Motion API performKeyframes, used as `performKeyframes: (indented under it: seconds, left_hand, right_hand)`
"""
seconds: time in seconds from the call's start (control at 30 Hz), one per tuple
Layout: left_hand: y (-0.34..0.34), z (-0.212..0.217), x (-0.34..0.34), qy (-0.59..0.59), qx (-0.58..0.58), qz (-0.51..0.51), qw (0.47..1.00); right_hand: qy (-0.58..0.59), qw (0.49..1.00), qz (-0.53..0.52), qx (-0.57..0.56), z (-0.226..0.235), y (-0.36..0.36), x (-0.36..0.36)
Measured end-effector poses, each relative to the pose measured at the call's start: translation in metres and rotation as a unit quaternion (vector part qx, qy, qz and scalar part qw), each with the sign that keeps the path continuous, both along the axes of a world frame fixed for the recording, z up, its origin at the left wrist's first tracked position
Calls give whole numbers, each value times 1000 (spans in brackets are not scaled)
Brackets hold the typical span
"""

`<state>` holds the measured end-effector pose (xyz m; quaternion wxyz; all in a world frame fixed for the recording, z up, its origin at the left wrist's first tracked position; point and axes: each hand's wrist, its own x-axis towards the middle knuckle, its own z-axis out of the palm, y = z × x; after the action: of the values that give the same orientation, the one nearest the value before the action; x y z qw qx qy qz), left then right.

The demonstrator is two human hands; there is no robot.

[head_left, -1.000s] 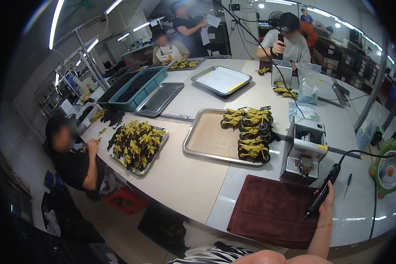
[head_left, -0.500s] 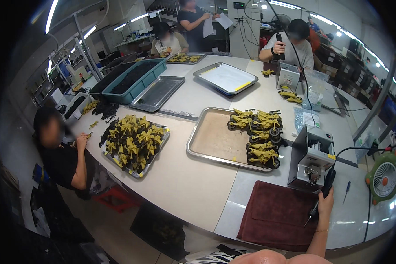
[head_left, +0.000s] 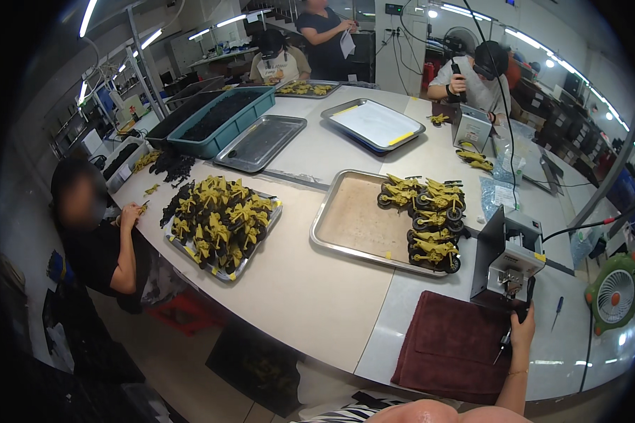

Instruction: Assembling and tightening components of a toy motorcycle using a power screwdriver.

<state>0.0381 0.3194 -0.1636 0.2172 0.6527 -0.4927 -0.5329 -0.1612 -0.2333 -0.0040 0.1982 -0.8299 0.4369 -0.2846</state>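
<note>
My right hand (head_left: pixel 521 330) is closed around a black electric screwdriver (head_left: pixel 528 303), whose thin bit points down over the right edge of a folded maroon towel (head_left: pixel 448 342). Just beyond the hand stands a grey box-shaped screw feeder (head_left: pixel 506 264), its metal front facing me. My left hand is out of view. Left of the feeder, a metal tray (head_left: pixel 356 215) carries several yellow toy motorcycles (head_left: pixel 436 254) with black wheels, bunched at its right end.
A heaped tray of yellow-and-black parts (head_left: pixel 219 218) stands left, beside a seated co-worker (head_left: pixel 92 233). Farther back are a teal bin (head_left: pixel 222 127), a dark tray (head_left: pixel 261 144) and a white-topped tray (head_left: pixel 374 123). A small screwdriver (head_left: pixel 558 310) and green fan (head_left: pixel 616 292) lie right.
The view has shifted slightly, so the table appears farther right. My right hand still grips the electric screwdriver beside the feeder. The standing person at the back has lowered the papers.
</note>
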Motion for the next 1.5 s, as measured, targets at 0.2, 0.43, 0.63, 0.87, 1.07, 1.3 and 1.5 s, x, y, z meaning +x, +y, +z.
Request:
performKeyframes:
  seconds: [0.2, 0.43, 0.63, 0.87, 1.07, 1.3, 1.5]
  left_hand:
    - [2, 2, -7, 13, -31, 14, 999]
    - [-16, 18, 18, -9, -81, 19, 996]
    - [-18, 39, 19, -4, -88, -5, 996]
    - [-33, 65, 9, 4, -92, -36, 995]
    - [-41, 91, -10, 27, -83, -57, 995]
    - [-47, 111, -61, 77, -71, -51, 993]
    - [-191, 235, 50, 139, 5, -112, 984]
  right_hand:
    - [-28, 999, 0, 30, 0, -2, 5]
    - [-106, 993, 5, 43, -25, -10, -3]
    - [-186, 976, 31, 112, -20, -10, -8]
    - [-180, 972, 10, 150, -19, -5, -13]
    - [-334, 919, 22, 210, -21, -10, -18]
    - [-447, 786, 23, 427, -5, -6, -18]
    - [-478, 713, -29, 512, 9, -3, -23]
